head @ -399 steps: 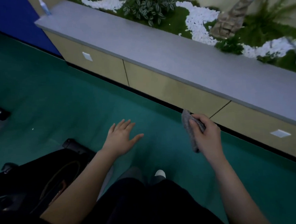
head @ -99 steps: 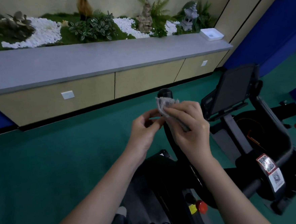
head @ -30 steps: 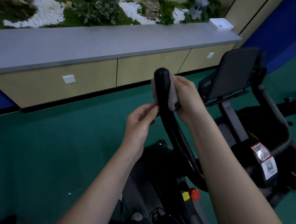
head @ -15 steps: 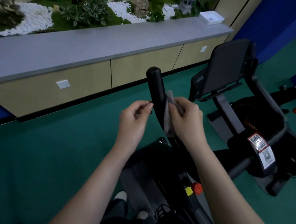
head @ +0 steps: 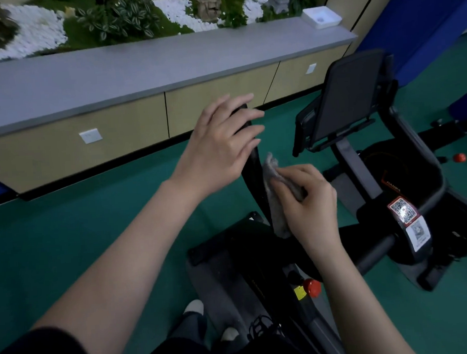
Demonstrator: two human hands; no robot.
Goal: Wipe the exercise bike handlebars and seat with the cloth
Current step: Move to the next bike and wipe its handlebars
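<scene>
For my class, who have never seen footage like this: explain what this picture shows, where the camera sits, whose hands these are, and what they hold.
The camera is worn on a person's head and looks down at their own bare arms. The right hand presses a grey cloth against the black handlebar of an exercise bike. The left hand, open and empty, is at the bar's top end. To the right is the bike's dark screen. Behind, a grey counter runs in front of a bed of plants.
</scene>
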